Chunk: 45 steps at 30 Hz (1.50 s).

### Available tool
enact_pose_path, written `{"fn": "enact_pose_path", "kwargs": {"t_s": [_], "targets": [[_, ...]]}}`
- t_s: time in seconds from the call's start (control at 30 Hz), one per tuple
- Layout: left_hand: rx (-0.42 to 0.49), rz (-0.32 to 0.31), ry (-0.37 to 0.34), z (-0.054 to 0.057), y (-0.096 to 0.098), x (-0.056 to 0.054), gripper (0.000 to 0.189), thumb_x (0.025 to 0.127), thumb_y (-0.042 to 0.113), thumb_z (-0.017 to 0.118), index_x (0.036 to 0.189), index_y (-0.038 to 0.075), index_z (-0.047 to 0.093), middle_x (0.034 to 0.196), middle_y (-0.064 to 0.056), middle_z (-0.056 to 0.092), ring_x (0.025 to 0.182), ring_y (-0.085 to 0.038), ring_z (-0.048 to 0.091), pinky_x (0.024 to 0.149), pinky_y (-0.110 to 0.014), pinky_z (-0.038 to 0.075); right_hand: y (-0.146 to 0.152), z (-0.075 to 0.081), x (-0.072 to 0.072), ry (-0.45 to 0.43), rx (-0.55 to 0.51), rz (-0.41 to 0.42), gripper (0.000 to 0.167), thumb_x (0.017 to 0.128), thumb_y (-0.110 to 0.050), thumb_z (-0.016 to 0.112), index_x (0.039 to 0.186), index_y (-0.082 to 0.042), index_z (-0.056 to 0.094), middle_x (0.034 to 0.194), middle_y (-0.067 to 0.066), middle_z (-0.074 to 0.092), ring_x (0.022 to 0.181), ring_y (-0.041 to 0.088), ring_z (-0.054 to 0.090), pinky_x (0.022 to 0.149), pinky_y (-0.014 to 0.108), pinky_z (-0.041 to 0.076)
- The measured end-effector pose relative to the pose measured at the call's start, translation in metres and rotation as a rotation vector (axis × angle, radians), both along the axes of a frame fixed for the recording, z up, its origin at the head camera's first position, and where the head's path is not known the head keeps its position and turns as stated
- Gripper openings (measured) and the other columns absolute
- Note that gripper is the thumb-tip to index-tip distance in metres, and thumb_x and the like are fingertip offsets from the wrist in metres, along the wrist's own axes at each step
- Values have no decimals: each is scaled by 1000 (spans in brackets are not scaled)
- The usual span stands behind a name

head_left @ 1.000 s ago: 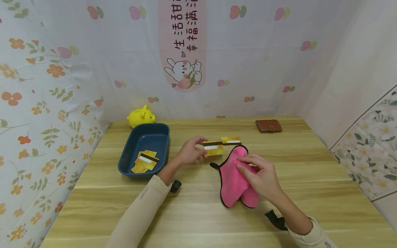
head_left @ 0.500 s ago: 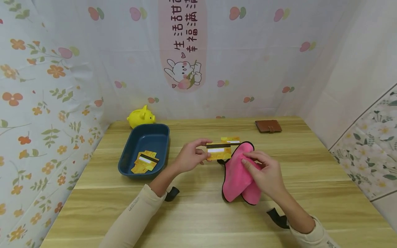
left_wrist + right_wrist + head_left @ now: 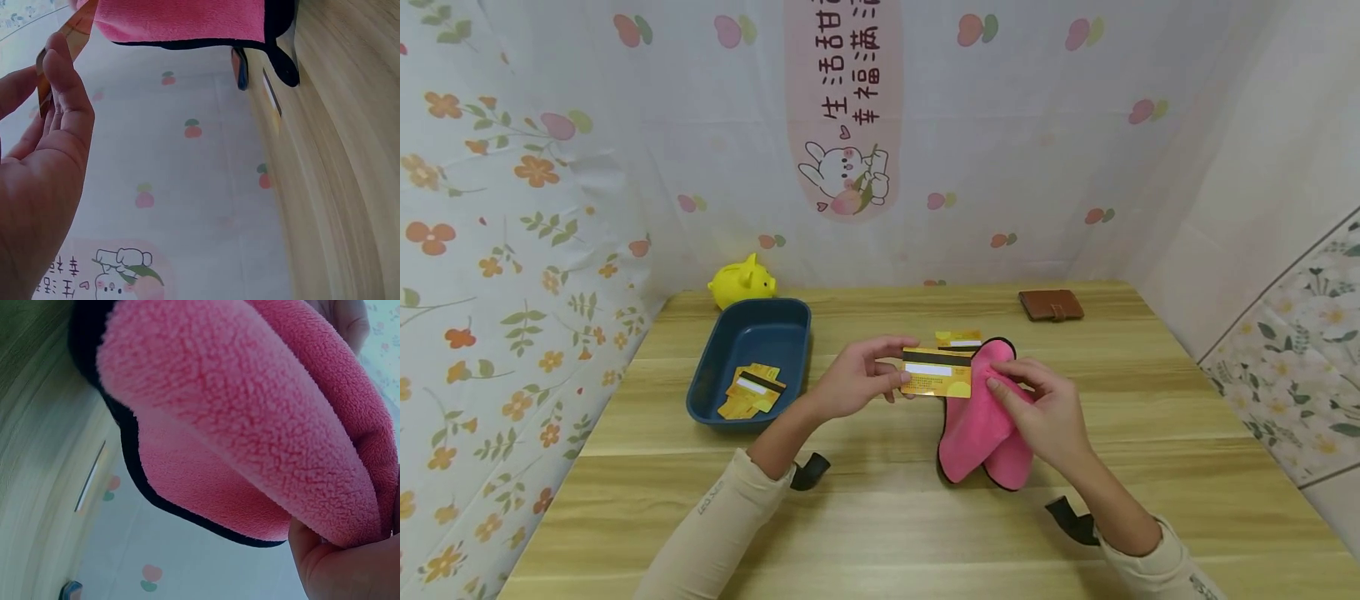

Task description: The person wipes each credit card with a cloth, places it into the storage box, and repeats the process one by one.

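Card (image 3: 936, 372) raised, pinched in left hand (image 3: 857, 380)

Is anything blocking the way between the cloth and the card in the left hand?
Nothing visible stands between the pink cloth in the right hand and the card in the left hand. In the head view, the card's right end reaches the cloth's outline; contact is unclear.

The pink panel (image 3: 844, 108) on the wall curtain (image 3: 1037, 167) bears Chinese characters in two columns, 生活甜 and 幸福满, both running off the top edge. Lettering on the left sleeve (image 3: 715, 517) and fine print on the held yellow card (image 3: 937, 382) are too small to read surely
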State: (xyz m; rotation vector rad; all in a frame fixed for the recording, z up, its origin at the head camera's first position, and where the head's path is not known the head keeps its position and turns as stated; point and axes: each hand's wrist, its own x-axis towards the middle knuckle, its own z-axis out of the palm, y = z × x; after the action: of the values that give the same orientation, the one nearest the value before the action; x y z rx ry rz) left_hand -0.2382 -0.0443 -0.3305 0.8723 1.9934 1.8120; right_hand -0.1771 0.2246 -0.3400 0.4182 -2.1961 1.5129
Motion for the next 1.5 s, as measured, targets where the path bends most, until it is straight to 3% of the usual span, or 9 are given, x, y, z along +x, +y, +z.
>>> {"fn": "enact_pose_path", "kwargs": {"t_s": [0.17, 0.37, 0.5, 0.67, 0.87, 1.1, 1.3, 1.5], "targets": [[19, -33, -37, 2, 2, 2, 49, 97, -1, 60, 143, -2, 47, 127, -24, 59, 87, -36, 72, 66, -32, 58, 0, 0, 0, -24, -29, 47, 24, 82, 11, 74, 104, 2, 75, 100, 16, 69, 90, 8, 64, 70, 15, 55], [104, -68, -107, 4, 8, 7, 51, 99, -1, 56, 148, -1, 40, 134, -27, 53, 83, -23, 73, 65, -25, 57, -1, 1, 0, -46, -49, 91, 22, 84, 10, 73, 104, 3, 74, 100, 16, 69, 92, 10, 63, 72, 18, 57], [153, -90, -140, 4, 10, 9, 52, 100, 1, 56, 148, -1, 38, 139, -24, 49, 85, -26, 72, 72, -29, 59, -2, 1, -1, -49, -85, 114, 22, 83, 12, 72, 104, 5, 73, 100, 19, 69, 92, 11, 64, 74, 20, 58], [195, -84, -149, 6, 12, 13, 64, 91, -3, 68, 148, 0, 39, 141, -19, 47, 97, -32, 70, 84, -37, 59, -5, 2, -1, -54, -95, 133, 22, 83, 12, 73, 104, 6, 73, 100, 20, 69, 91, 11, 64, 74, 20, 58], [264, -57, -87, 9, 18, 18, 64, 87, -8, 70, 145, -7, 41, 144, -21, 42, 93, -18, 69, 81, -30, 59, -6, 4, 1, -29, -75, 129, 24, 82, 13, 73, 104, 5, 73, 99, 19, 69, 90, 11, 64, 71, 18, 57], [246, 77, 119, 8, 19, 18, 66, 82, -4, 77, 142, -3, 49, 137, -25, 51, 109, -37, 62, 79, -33, 60, -4, 10, 0, 79, -61, 87, 26, 78, 18, 73, 101, 6, 73, 96, 16, 69, 90, 9, 64, 69, 14, 54], [252, 82, 114, 8, 24, 22, 60, 81, -12, 74, 137, -5, 53, 137, -16, 55, 112, -37, 63, 81, -40, 59, -6, 16, 1, 154, -2, 174, 28, 77, 20, 73, 101, 6, 74, 93, 13, 69, 87, 10, 64, 65, 16, 55], [218, 66, 133, 7, 32, 25, 62, 81, -10, 75, 139, -2, 53, 141, -15, 50, 111, -33, 65, 77, -40, 61, -13, 19, 0, 206, 86, 182, 28, 75, 18, 76, 99, 2, 75, 92, 9, 69, 87, 11, 63, 68, 16, 54]]}}
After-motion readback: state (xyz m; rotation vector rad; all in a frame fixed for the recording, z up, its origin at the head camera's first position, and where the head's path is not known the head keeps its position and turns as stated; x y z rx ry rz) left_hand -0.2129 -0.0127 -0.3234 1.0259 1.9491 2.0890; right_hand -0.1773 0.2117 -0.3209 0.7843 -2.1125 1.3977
